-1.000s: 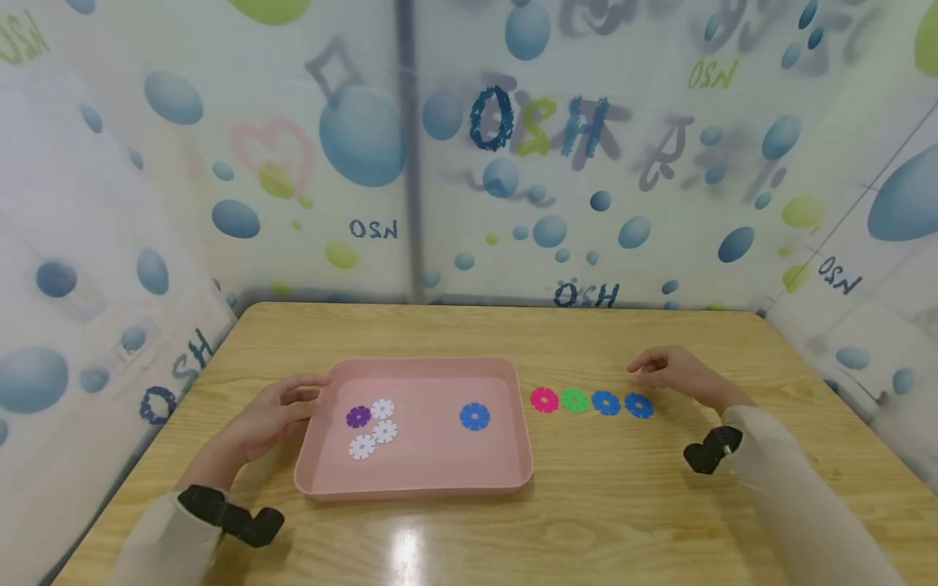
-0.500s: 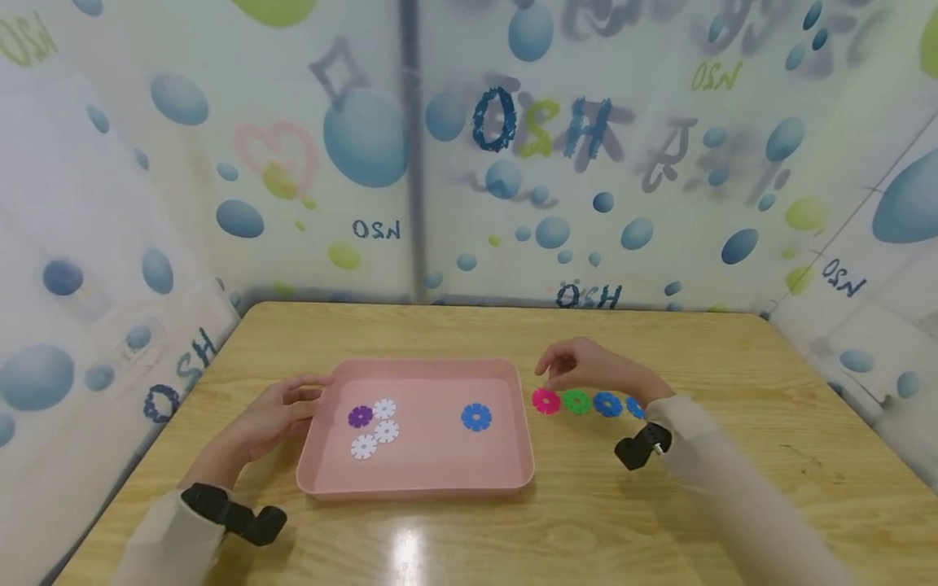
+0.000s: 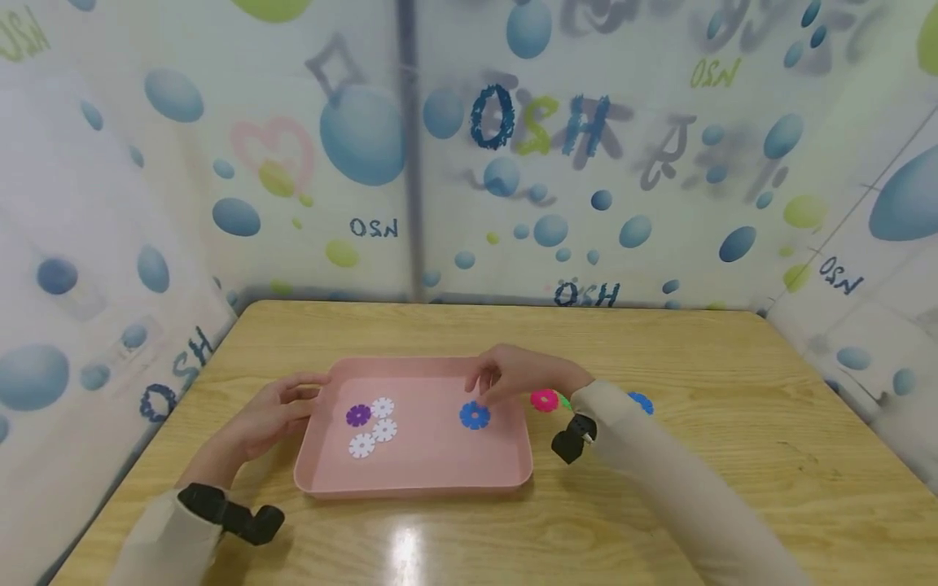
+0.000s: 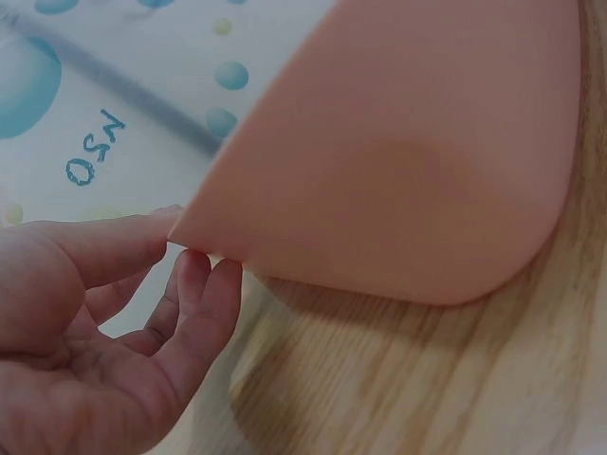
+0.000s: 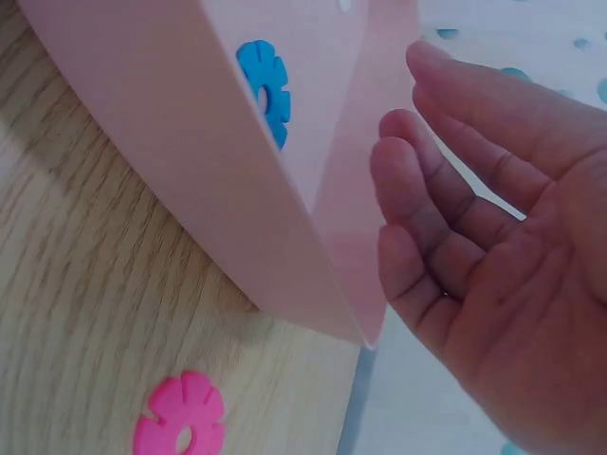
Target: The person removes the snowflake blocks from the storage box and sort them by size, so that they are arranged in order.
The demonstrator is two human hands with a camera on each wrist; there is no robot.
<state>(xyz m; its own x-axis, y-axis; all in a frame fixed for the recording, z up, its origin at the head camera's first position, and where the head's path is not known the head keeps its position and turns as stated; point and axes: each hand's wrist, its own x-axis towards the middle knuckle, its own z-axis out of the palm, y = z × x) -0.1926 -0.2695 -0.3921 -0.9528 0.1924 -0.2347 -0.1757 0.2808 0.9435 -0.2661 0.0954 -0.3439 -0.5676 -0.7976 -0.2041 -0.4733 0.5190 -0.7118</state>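
At the left rim of the pink tray [image 3: 418, 493], my left hand [image 3: 274, 415] holds the edge. In the left wrist view one fingertip goes behind the rim, while other bent fingers touch its outer side. My right hand [image 3: 516, 374] hovers over the tray's right part, with loosely bent fingers and nothing between them. Just below its fingertips in the head view lies a blue notched snowflake disc [image 3: 475, 416]. The left part of the tray holds a purple disc [image 3: 358, 415] and several white discs [image 3: 362, 445].
Right of the tray, a pink disc [image 3: 544, 400], a green disc [image 3: 564, 401] mostly behind the sleeve, and a blue disc [image 3: 641, 403] lie in a row on the wooden table [image 3: 733, 488]. Patterned curtains [image 3: 469, 228] hang behind the table.
My right hand has swept left, from beyond the row of discs to above the tray, its sleeve now covering part of the row. My left hand stays at the rim.
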